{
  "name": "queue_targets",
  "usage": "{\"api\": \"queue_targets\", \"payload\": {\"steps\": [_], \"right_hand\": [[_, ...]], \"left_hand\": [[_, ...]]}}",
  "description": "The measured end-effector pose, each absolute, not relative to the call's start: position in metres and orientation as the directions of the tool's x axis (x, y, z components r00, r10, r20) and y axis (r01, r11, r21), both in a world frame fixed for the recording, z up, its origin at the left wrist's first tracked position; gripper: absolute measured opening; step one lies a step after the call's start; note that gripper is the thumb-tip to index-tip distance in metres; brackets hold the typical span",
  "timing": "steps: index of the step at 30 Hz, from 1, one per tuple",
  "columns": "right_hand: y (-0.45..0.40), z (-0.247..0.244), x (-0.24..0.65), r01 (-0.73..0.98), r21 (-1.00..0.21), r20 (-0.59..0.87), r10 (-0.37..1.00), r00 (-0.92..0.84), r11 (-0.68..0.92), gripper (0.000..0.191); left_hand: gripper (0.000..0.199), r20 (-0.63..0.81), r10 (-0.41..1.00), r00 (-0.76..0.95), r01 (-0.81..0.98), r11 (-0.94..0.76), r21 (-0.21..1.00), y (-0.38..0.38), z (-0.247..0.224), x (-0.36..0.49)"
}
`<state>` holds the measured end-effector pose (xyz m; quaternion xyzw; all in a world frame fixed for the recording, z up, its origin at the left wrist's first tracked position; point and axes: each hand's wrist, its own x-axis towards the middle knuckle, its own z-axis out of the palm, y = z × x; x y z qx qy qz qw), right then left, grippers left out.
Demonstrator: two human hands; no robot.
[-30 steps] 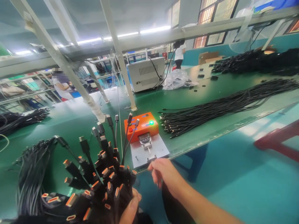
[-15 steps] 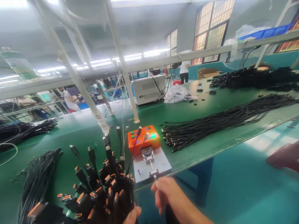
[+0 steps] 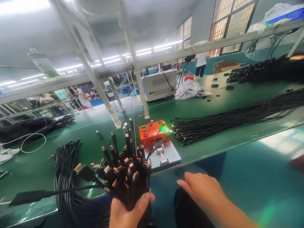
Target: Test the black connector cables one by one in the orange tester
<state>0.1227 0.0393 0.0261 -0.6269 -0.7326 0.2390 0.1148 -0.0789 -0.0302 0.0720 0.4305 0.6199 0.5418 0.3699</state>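
Note:
My left hand (image 3: 131,210) is wrapped round a thick bundle of black USB cables (image 3: 128,177), just below their connectors. Many of the metal plugs show orange inside and fan out upward. Beyond the bundle, at the table edge, stands an orange tester box (image 3: 148,136) with a lit green lamp and a metal plate (image 3: 171,155) in front. On that plate sits a small clamp fixture (image 3: 162,156), partly behind cable ends. My right hand (image 3: 205,190) is off the table, right of the plate and apart from it, fingers curled; whatever they hold, if anything, is hidden.
A long bundle of black cables (image 3: 228,118) lies on the green table (image 3: 114,115) at right. Another cable bundle (image 3: 68,167) hangs over the edge at left. Behind are white frame posts (image 3: 140,85), a grey metal box (image 3: 161,85) and a plastic bag (image 3: 188,89). People stand farther back.
My right hand has drawn away from the fixture, to the right. My left hand has come higher into view with the cable bundle. The camera view has shifted.

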Motion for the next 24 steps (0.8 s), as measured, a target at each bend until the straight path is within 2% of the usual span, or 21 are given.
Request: {"api": "queue_targets", "payload": {"steps": [1,2,3,5,6,8,12,16,22,24], "right_hand": [[0.036,0.037,0.119,0.871,-0.478,-0.046,0.988,-0.150,0.110,0.032],[0.033,0.048,0.115,0.837,-0.532,0.026,0.990,-0.138,0.131,0.031],[0.029,0.058,0.110,0.737,-0.650,0.103,0.982,-0.158,0.187,0.029],[0.022,0.076,0.098,0.377,-0.872,0.201,0.931,-0.305,0.312,0.024],[0.020,0.081,0.092,0.215,-0.923,0.223,0.900,-0.375,0.319,0.022],[0.016,0.086,0.079,0.030,-0.963,0.234,0.884,-0.405,0.269,0.015],[0.016,0.080,0.063,-0.216,-0.969,0.187,0.924,-0.333,0.118,0.017],[0.014,0.073,0.062,-0.452,-0.886,0.074,0.930,-0.361,-0.105,0.018],[-0.003,0.058,0.073,-0.544,-0.815,0.032,0.922,-0.387,-0.200,0.020],[-0.003,0.049,0.079,-0.582,-0.763,-0.050,0.924,-0.379,-0.280,0.022]], "left_hand": [[0.022,-0.007,0.942,-0.335,0.117,0.048,0.992,-0.031,0.073,-0.078],[0.022,-0.021,0.950,-0.312,0.104,0.056,0.993,-0.031,0.075,-0.077],[0.021,-0.031,0.956,-0.293,0.093,0.061,0.994,-0.031,0.077,-0.075],[0.021,-0.011,0.962,-0.274,0.084,0.035,0.996,-0.030,0.080,-0.071],[0.022,0.014,0.962,-0.273,0.087,0.010,0.996,-0.029,0.082,-0.068],[0.029,0.058,0.958,-0.281,0.077,-0.038,0.996,-0.028,0.085,-0.063],[0.029,0.050,0.944,-0.327,-0.002,-0.054,0.999,-0.028,0.083,-0.062],[0.029,-0.036,0.944,-0.328,-0.096,0.004,0.995,-0.029,0.076,-0.068],[0.012,-0.037,0.870,-0.492,-0.123,-0.028,0.992,-0.029,0.082,-0.070],[0.012,-0.041,0.850,-0.525,-0.127,-0.031,0.991,-0.029,0.087,-0.068]]}}
